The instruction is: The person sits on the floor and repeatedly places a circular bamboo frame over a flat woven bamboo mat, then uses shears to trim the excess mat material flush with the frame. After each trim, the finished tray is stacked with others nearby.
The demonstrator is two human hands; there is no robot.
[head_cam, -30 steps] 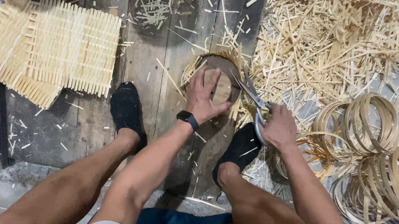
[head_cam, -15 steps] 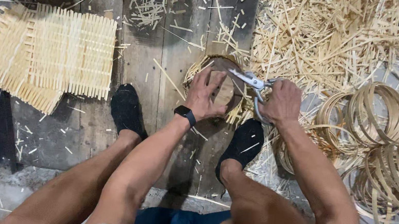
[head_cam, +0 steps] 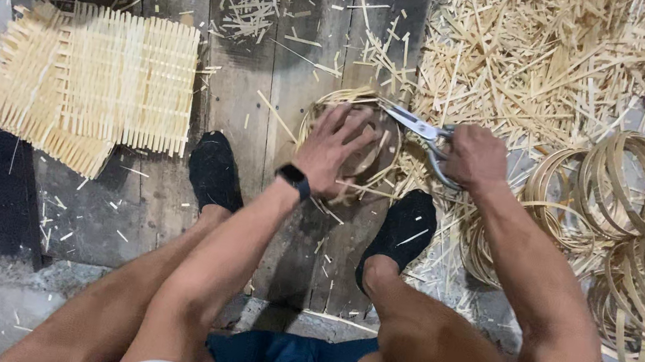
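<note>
A: Where is the small round woven bamboo basket (head_cam: pixel 362 140)?

B: On the dark wooden plank floor (head_cam: pixel 267 98), between the two black shoes (head_cam: pixel 215 170) and just above them. The left hand (head_cam: pixel 331 149) lies flat on it, fingers (head_cam: pixel 331 119) spread wide across the weave.

A: And the right hand (head_cam: pixel 473 156)?

B: Just right of the basket, fingers curled tight around the handles of the metal scissors (head_cam: pixel 418 127); the blades reach the basket's rim.

A: What else lies about?

B: A flat woven bamboo mat (head_cam: pixel 92 86) well left of the basket, bamboo hoops (head_cam: pixel 629 216) to its right, and pale offcuts (head_cam: pixel 541 60) above.
</note>
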